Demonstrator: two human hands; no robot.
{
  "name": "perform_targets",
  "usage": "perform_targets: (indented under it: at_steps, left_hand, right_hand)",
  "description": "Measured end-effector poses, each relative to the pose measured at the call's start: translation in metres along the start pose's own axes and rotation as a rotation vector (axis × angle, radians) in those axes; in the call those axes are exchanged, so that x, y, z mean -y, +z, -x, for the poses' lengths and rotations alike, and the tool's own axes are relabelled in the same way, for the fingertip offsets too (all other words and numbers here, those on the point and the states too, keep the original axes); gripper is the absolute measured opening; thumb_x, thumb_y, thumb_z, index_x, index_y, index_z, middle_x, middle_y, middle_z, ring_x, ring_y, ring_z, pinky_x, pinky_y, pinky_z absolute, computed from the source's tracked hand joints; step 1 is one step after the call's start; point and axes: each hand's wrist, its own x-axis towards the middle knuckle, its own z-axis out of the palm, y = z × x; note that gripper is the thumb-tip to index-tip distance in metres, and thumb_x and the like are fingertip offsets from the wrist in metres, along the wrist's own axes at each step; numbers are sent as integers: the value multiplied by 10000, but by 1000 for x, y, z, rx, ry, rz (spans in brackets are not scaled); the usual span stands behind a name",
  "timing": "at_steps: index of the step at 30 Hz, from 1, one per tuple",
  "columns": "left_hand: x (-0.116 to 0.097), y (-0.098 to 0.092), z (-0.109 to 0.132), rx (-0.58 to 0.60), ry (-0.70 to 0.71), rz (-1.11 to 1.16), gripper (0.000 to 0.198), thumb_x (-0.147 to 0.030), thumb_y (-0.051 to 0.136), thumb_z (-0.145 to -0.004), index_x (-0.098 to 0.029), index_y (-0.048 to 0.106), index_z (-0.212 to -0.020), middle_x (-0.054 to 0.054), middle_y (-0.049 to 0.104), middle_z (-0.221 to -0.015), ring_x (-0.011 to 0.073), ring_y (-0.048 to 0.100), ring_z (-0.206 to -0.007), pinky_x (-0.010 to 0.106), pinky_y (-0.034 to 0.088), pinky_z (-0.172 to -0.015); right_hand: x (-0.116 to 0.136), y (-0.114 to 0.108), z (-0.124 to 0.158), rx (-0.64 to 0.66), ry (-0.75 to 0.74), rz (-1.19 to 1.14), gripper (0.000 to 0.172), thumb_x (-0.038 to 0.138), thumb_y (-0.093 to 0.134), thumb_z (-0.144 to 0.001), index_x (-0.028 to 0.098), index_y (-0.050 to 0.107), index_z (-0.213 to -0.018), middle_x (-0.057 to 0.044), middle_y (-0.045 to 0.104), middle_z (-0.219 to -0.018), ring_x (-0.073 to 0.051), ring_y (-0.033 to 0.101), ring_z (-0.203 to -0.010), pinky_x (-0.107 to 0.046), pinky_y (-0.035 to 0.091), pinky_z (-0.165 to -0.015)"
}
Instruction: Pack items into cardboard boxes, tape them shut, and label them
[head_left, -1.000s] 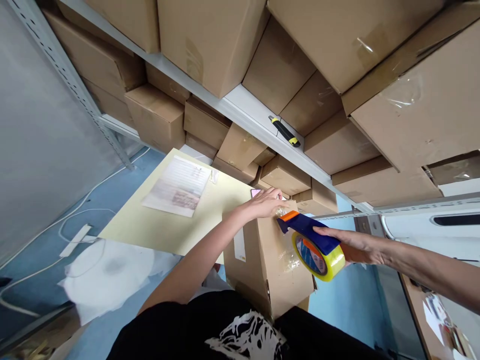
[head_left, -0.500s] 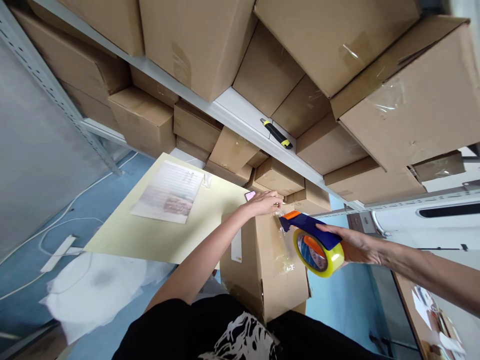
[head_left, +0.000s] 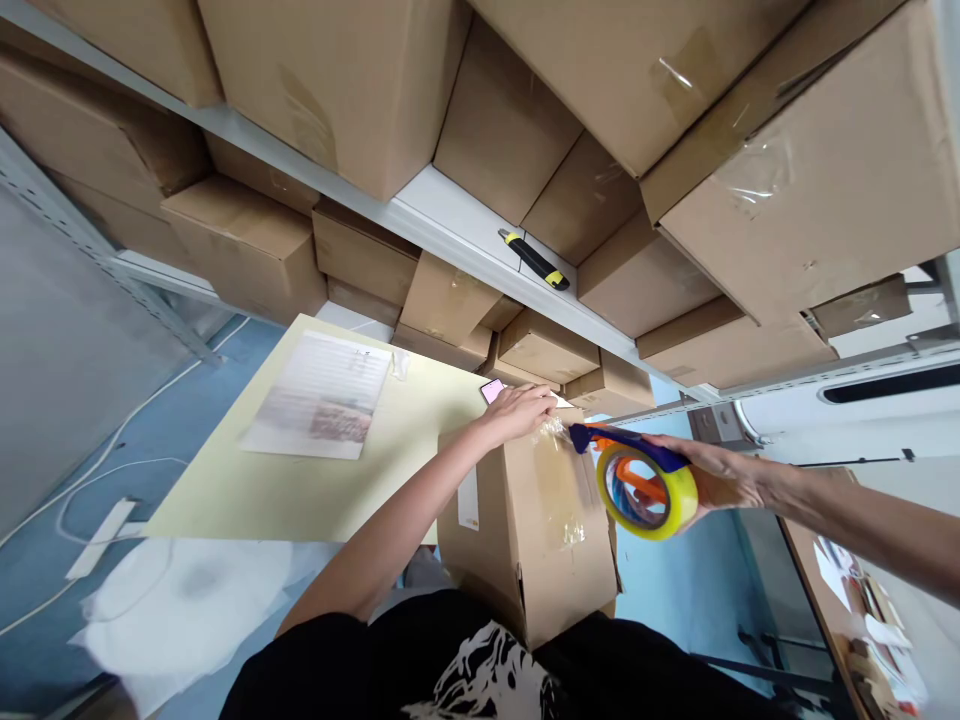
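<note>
A brown cardboard box rests against my body at the edge of a pale yellow table. My left hand lies on the far top edge of the box, fingers curled and pressing on clear tape. My right hand grips a blue and orange tape dispenser with a yellow-rimmed roll, its nose close to my left fingers. Clear tape runs along the box's top and down its near side. A white label sits on the box's left face.
A printed paper sheet lies on the table. A pink phone sits beside my left hand. Metal shelves hold several cardboard boxes, with a black and yellow utility knife on one shelf. White cables and a white sheet lie on the blue floor.
The dispenser has tilted so that its roll now faces me more openly, and it sits slightly closer to my left hand. The view has shifted a little.
</note>
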Motion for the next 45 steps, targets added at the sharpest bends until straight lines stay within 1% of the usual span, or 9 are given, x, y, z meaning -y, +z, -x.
perform_targets:
  at_steps: [7, 11, 20, 24, 29, 33, 37, 40, 45]
  left_hand:
    - [-4, -1, -3, 3, -9, -7, 163, -247, 416, -878, -248, 577, -854, -6, 582, -1008, 153, 555, -914, 271, 364, -736]
    - [-7, -2, -4, 21, -43, -27, 159, -257, 418, -880, -241, 565, -822, -11, 585, -1006, 147, 559, -872, 276, 364, -730]
    - [-10, -4, -5, 47, -51, -68, 180, -308, 384, -903, -235, 539, -849, -4, 574, -998, 148, 556, -868, 267, 364, -688]
    - [-9, -5, -6, 38, -76, -61, 160, -303, 403, -893, -235, 540, -847, -9, 576, -1006, 141, 561, -847, 267, 366, -703]
    - [-11, -4, -5, -6, -86, -36, 150, -276, 395, -881, -235, 534, -841, -16, 580, -966, 142, 569, -847, 269, 369, -703]
    - [-12, -4, -6, 11, -127, 7, 130, -260, 417, -848, -239, 544, -829, -23, 584, -974, 141, 573, -837, 270, 374, -700]
    - [-13, -5, -10, 26, -189, 44, 172, -394, 480, -831, -242, 559, -816, -29, 590, -959, 145, 574, -832, 276, 382, -741]
    - [-14, -2, -13, 3, -199, 51, 261, -473, 469, -848, -235, 556, -785, -34, 586, -918, 141, 570, -819, 267, 371, -724]
    - [-15, 4, -18, -18, -85, 28, 253, -422, 437, -893, -233, 563, -783, -30, 582, -888, 131, 555, -800, 246, 321, -625]
  right_hand:
    - [-23, -7, 7, 55, -70, 111, 644, 638, 526, -785, 214, 467, -1265, -144, 643, -1148, -286, 656, -952, -429, 581, -667]
    - [-28, -8, 10, 9, -91, 293, 687, 674, 512, -766, 168, 507, -1230, -165, 626, -1160, -275, 643, -966, -320, 595, -592]
    - [10, -10, 27, -23, -75, 864, 696, 762, 472, -708, 156, 566, -1036, -120, 634, -980, -216, 612, -827, -185, 441, -406]
    - [17, -2, 29, -73, -92, 1160, 660, 770, 484, -681, 151, 572, -894, -75, 606, -793, -186, 580, -620, -260, 430, -446]
    - [8, -14, 21, -304, -329, 1413, 606, 749, 439, -723, 191, 616, -880, -84, 588, -880, -269, 606, -798, -391, 475, -707]
    - [0, -25, 14, -305, -393, 1327, 616, 727, 480, -709, 226, 647, -1026, -107, 562, -1034, -307, 567, -999, -401, 473, -828]
    - [-2, -21, 16, -260, -414, 1098, 618, 729, 491, -694, 239, 664, -1029, -98, 585, -1056, -298, 576, -1002, -384, 489, -845]
    - [3, -16, 19, -273, -301, 911, 666, 758, 491, -672, 224, 654, -1035, -106, 643, -983, -302, 603, -945, -404, 512, -808]
    - [38, -10, 14, -195, -36, 747, 674, 759, 501, -676, 183, 649, -992, -113, 670, -801, -259, 631, -743, -361, 548, -540]
